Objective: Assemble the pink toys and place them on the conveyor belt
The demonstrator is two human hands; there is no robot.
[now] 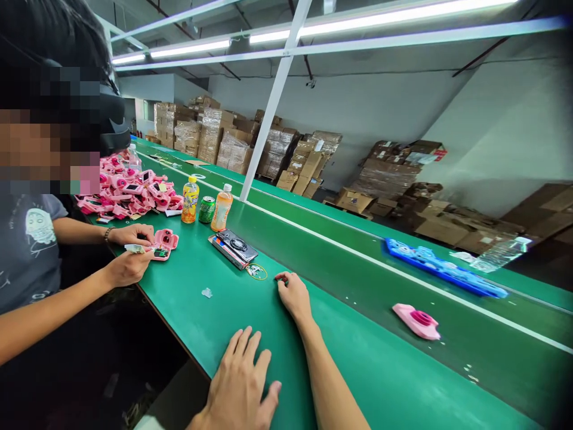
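Note:
My left hand (239,382) lies palm down on the green tabletop (188,322), its fingers spread and nothing in it. Farther forward, my right hand (293,294) rests near the table's belt-side edge, fingers curled in loosely, with no object visible in them. Just left of its fingertips lie a yellow loop (256,272) and small pale pieces. Beyond these is a flat stack topped by a dark packet with a camera picture (235,243). A small clear scrap (206,292) lies on the table between the hands and a co-worker.
At left, a co-worker's hands (129,263) work on an opened pink toy camera (165,243). Behind are a pink toy pile (134,194), two bottles (190,200) and a green can (206,210). A pink toy camera (417,321) and blue strip (443,267) lie right.

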